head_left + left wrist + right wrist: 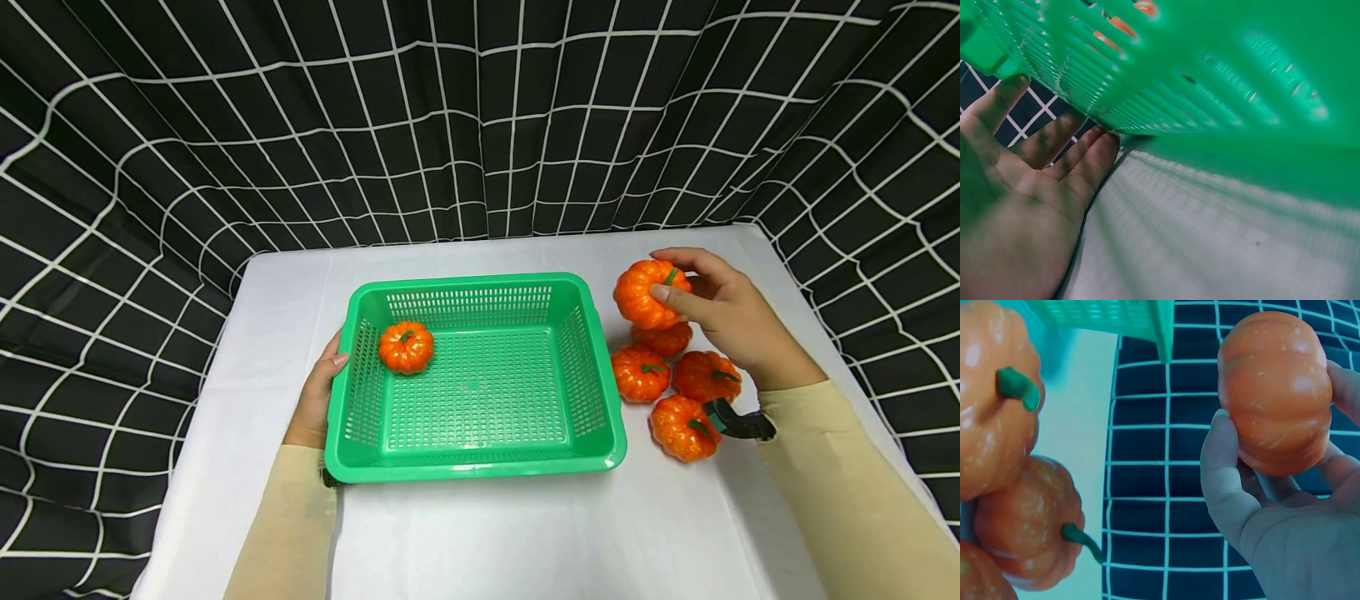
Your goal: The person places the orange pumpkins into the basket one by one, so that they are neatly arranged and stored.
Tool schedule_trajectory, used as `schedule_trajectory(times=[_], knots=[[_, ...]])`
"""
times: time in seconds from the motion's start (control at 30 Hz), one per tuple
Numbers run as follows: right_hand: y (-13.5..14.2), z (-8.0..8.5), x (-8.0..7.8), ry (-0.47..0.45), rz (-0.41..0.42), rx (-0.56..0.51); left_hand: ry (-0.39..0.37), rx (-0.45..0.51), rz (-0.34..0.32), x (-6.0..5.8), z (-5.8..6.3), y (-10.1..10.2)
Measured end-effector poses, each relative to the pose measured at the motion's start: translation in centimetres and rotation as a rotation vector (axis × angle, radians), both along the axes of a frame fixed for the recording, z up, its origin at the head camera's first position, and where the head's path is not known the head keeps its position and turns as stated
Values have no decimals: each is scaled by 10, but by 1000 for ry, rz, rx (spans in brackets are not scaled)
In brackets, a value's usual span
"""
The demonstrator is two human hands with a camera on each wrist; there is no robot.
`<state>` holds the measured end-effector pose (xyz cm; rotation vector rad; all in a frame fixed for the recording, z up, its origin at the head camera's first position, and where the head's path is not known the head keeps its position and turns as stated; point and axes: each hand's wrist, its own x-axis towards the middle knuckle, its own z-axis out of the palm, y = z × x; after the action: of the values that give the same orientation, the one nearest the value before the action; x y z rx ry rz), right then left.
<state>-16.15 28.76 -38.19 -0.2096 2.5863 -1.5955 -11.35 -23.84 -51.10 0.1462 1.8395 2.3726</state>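
R grip (pixel 722 312): pinching pumpkin (pixel 636 296); clear basket (pixel 468 473) rim w/ room, lower gently.
L grip (pixel 313 396): straight fingers vs. basket side; steady it.

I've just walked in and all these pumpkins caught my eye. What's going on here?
A person's right hand is holding a bright orange pumpkin above the white table, to the right of a green basket. Their left hand touches the basket's left side. One pumpkin is already in the basket, towards its left end. Four loose pumpkins sit on the table to its right.
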Motion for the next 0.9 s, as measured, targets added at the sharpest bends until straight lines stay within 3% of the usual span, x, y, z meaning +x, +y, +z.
schedule_trajectory(times=[0.5, 0.9], knots=[[-21, 5, 7, -2, 49, -20, 41, 10, -22, -2, -3, -1], [-38, 6, 9, 0, 98, -63, 29, -9, -12, -2, -1, -1]])
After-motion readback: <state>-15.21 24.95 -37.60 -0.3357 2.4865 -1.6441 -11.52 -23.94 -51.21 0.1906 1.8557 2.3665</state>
